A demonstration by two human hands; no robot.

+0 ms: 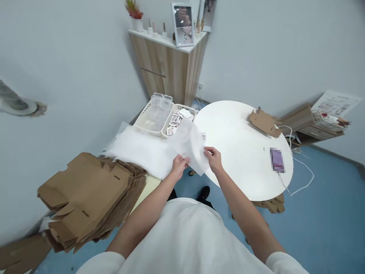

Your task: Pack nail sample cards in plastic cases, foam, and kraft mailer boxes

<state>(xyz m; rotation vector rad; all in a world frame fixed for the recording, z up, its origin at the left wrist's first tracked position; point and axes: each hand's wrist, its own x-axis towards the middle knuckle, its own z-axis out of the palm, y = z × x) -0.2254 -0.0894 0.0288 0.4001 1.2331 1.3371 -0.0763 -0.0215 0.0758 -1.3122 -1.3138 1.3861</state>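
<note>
A thin white foam sheet (189, 142) hangs in the air between my hands, above the gap beside the round white table (239, 152). My left hand (179, 165) pinches its lower left edge. My right hand (213, 158) pinches its right edge. Both hands are closed on the sheet. A pile of similar white sheets (137, 150) lies to the left of my left hand.
A tall stack of flat brown cardboard blanks (91, 198) sits at the left. Two cream baskets (155, 116) behind the sheets hold small packets. On the table lie a folded cardboard piece (264, 121), a purple phone (277, 160) and a white cable (302, 182). A wooden cabinet (168, 66) stands in the corner.
</note>
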